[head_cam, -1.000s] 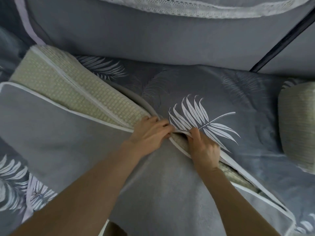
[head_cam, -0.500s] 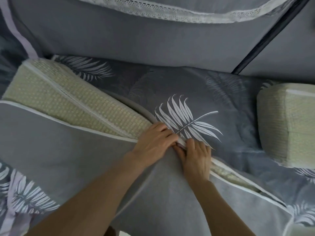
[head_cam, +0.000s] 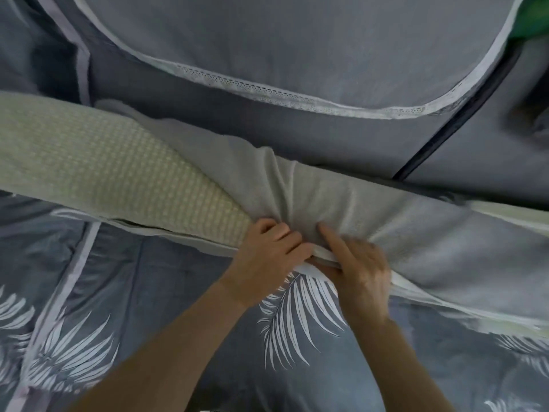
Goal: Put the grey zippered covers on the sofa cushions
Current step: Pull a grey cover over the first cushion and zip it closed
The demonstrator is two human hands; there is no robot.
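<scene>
A long sofa cushion with a pale green woven core [head_cam: 118, 162] lies across the middle of the view, partly inside a grey cover [head_cam: 416, 233] with white piping and a white leaf print [head_cam: 297, 316]. My left hand [head_cam: 267, 257] grips the bunched cover edge where the bare core ends. My right hand [head_cam: 359, 269] touches it on the right and pinches the white piped edge, its forefinger stretched up over the creased grey cloth. The zipper pull is hidden.
Behind stands the sofa back [head_cam: 297, 55] in grey with a lace-trimmed panel. A dark seam [head_cam: 445, 126] splits two back cushions. Leaf-print fabric [head_cam: 68, 352] spreads at the lower left. Something green [head_cam: 534, 19] shows at the top right corner.
The cushion has been tipped up and turned, so its open edge now faces me. Both hands stayed together on the cover edge, and the second bare cushion at right left the view.
</scene>
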